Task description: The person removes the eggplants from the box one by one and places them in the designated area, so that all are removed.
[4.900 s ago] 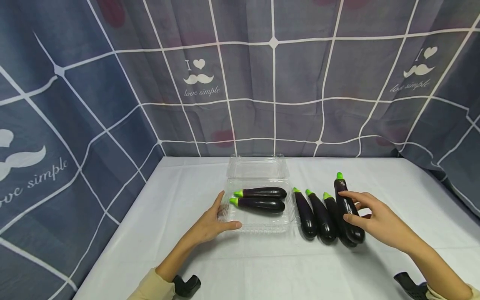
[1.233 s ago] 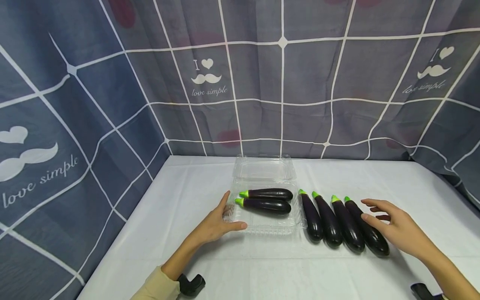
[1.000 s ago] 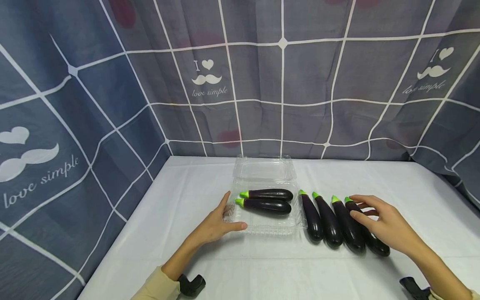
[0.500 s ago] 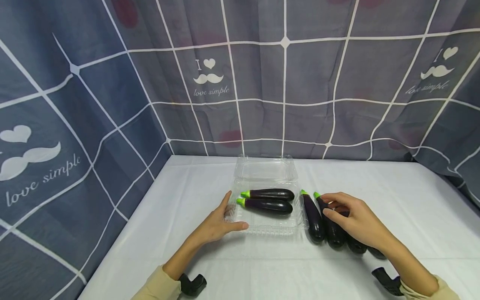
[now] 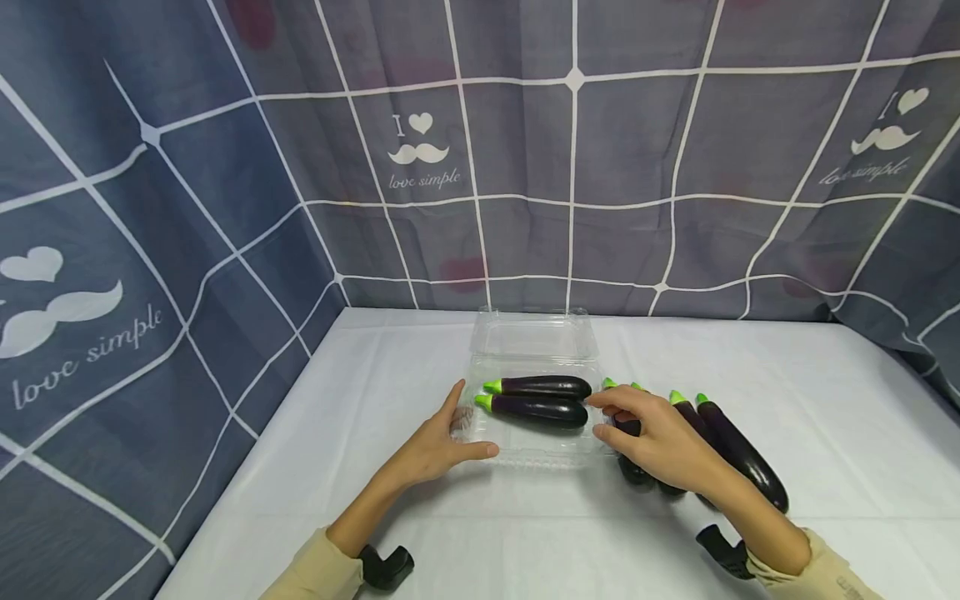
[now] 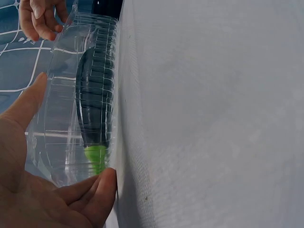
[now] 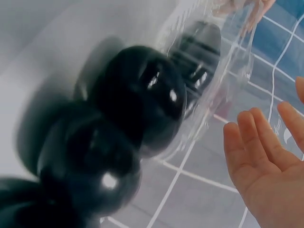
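In the head view, a clear plastic clamshell box point(image 5: 534, 337) lies with its lid folded back. Two dark eggplants with green stems, the upper one point(image 5: 546, 386) and the lower one point(image 5: 534, 411), lie side by side in it. My left hand point(image 5: 435, 442) rests against the box's left side, thumb and fingers spread; the left wrist view shows its fingers point(image 6: 97, 197) at the box's end. My right hand point(image 5: 660, 433) hovers by the box's right edge, over loose eggplants it partly hides. The right wrist view shows that hand point(image 7: 270, 166) holding nothing, above rounded eggplant ends point(image 7: 142, 95).
The rightmost loose eggplant point(image 5: 742, 454) lies tilted on the white-covered table point(image 5: 525, 542). A checked grey-blue curtain point(image 5: 510, 167) stands behind and at both sides. Black bands point(image 5: 386, 569) sit at both wrists.
Earlier, my right hand laid an eggplant down at the row's right end. It has since moved left over the row to the box's edge. The left hand has stayed at the box.
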Demonstrator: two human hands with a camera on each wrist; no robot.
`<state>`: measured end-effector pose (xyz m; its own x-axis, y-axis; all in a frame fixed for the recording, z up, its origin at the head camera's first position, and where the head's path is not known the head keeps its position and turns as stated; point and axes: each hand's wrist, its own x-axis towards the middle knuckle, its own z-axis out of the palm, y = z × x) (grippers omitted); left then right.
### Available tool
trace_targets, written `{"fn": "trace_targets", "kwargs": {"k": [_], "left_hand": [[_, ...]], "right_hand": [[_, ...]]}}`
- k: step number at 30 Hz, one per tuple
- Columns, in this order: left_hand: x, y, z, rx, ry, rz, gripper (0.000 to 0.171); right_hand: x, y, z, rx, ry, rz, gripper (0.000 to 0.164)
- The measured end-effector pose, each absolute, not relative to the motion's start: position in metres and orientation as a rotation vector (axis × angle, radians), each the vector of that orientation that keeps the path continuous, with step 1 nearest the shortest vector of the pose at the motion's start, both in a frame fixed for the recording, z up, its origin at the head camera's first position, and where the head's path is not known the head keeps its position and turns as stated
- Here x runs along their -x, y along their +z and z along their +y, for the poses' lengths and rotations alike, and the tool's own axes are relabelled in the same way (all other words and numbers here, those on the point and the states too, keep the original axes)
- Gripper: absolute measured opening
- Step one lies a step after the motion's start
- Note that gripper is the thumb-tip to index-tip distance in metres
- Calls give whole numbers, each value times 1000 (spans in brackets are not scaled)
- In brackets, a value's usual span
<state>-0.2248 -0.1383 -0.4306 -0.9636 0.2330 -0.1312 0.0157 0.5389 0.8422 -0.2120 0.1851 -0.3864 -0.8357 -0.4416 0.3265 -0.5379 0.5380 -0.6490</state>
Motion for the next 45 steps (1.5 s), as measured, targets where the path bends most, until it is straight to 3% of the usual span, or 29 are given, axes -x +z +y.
{"fn": "trace_targets", "kwargs": {"k": [22, 45], "left_hand": [[224, -432, -139, -201, 1371, 2567, 116], [226, -432, -138, -204, 1403, 2540, 115]], "right_hand": [[251, -395, 128, -1034, 1116, -2711, 40], [270, -404, 129, -1245, 1157, -2935, 44]]}}
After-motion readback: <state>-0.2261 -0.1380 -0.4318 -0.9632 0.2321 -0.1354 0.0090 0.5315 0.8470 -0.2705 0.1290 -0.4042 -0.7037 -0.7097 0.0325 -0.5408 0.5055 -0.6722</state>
